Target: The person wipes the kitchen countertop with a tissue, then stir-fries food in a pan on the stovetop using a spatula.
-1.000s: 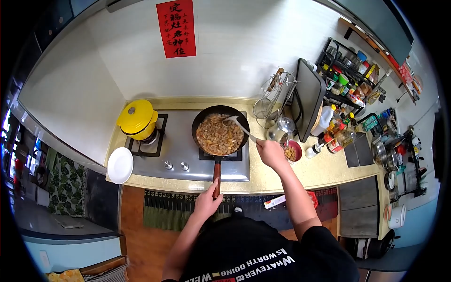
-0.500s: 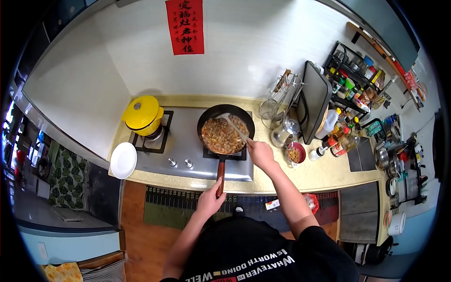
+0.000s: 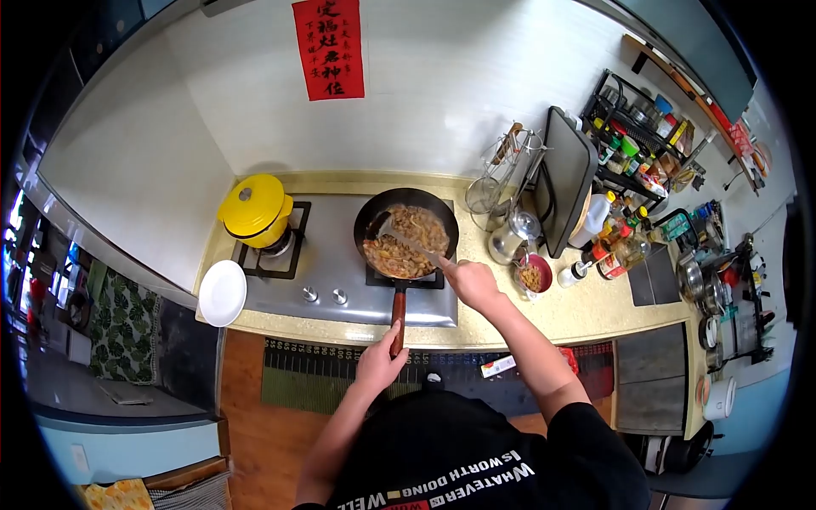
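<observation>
A dark frying pan [image 3: 364, 211] sits on the right burner, holding browned, saucy chopped food [image 3: 416, 228]. Its reddish wooden handle [image 3: 399, 311] points toward me, and my left hand [image 3: 382, 360] is wrapped round the end of it. My right hand [image 3: 470, 282] grips a metal spatula [image 3: 416, 246] from the pan's right side. The spatula's blade lies at the left part of the food, with a bare dark patch of pan beside it. What exactly the food is, I cannot tell.
A yellow lidded pot [image 3: 255, 212] stands on the left burner, with a white plate [image 3: 223, 293] at the counter's left edge. To the right are a metal pitcher [image 3: 511, 239], a red bowl [image 3: 535, 275], hanging strainers [image 3: 484, 195], a dark board [image 3: 566, 183] and several bottles [image 3: 630, 257].
My right hand and the spatula have shifted slightly left and down; the blade has pushed through the food, baring the pan's left side. My left hand stays on the handle.
</observation>
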The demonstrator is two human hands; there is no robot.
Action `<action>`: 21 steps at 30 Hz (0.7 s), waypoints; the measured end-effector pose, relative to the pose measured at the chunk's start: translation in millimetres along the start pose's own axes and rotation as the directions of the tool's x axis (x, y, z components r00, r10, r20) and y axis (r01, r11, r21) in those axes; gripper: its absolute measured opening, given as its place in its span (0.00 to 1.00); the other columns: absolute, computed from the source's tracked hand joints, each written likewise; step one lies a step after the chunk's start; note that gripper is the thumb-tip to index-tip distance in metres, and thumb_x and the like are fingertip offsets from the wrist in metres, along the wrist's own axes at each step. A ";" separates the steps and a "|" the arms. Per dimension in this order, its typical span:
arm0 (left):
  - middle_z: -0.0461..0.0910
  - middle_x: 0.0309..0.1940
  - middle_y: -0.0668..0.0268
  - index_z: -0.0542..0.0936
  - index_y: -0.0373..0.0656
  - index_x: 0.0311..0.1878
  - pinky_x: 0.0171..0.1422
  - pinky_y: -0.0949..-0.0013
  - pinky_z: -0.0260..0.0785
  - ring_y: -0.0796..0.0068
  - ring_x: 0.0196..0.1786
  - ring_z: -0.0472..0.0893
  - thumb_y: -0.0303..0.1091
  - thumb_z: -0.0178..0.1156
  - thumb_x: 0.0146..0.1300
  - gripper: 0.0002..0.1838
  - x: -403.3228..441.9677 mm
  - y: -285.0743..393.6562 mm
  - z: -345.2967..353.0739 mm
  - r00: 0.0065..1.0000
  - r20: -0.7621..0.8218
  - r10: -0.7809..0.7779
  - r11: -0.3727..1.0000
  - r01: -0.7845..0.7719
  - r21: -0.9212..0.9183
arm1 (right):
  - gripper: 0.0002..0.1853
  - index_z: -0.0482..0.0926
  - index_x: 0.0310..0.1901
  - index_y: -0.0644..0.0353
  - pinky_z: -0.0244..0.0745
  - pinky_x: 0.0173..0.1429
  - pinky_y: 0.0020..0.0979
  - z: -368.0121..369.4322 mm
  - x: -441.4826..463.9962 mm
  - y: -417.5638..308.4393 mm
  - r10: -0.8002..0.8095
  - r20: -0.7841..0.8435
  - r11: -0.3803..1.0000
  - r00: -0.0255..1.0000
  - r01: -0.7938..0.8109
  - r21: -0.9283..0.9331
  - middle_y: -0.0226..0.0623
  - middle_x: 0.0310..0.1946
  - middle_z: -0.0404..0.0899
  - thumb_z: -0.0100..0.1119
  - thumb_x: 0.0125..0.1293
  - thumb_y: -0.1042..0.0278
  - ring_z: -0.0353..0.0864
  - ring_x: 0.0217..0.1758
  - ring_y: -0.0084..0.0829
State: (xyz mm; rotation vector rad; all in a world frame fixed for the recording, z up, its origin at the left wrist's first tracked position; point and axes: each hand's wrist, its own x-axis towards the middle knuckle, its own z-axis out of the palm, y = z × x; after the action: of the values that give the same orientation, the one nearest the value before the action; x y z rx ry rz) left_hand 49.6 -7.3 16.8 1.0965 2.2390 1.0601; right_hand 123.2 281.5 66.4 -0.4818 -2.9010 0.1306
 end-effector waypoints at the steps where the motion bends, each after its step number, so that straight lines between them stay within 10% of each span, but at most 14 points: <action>1: 0.84 0.32 0.51 0.68 0.53 0.80 0.44 0.54 0.77 0.51 0.35 0.86 0.42 0.68 0.67 0.39 -0.6 0.9 -1.1 0.999 0.022 -0.037 0.999 0.037 0.000 | 0.19 0.84 0.63 0.50 0.79 0.33 0.49 -2.5 -4.5 -1.0 -0.022 -0.026 1.000 0.999 0.022 -0.011 0.44 0.24 0.82 0.54 0.74 0.64 0.85 0.27 0.47; 18: 0.85 0.31 0.53 0.68 0.52 0.81 0.42 0.59 0.77 0.57 0.31 0.85 0.43 0.68 0.68 0.39 0.1 -3.0 3.0 0.997 0.036 -0.061 0.998 0.061 -0.009 | 0.14 0.89 0.52 0.54 0.76 0.30 0.51 -35.0 -53.1 -15.0 0.092 0.025 0.991 0.995 -0.094 0.094 0.47 0.23 0.83 0.55 0.78 0.60 0.84 0.25 0.50; 21: 0.86 0.34 0.48 0.70 0.53 0.80 0.46 0.52 0.79 0.46 0.39 0.87 0.44 0.67 0.67 0.37 0.3 0.2 0.5 0.999 0.031 -0.045 0.998 0.046 -0.048 | 0.15 0.89 0.54 0.52 0.77 0.31 0.50 -36.1 -41.1 -10.6 0.101 0.141 0.994 0.985 -0.107 0.034 0.46 0.22 0.82 0.54 0.77 0.61 0.84 0.26 0.51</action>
State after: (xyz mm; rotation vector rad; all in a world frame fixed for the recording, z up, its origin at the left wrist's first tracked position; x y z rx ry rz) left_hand 49.9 -6.9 16.6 1.0296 2.1930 1.0673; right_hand 165.6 260.0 95.5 -0.6421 -3.0014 0.2486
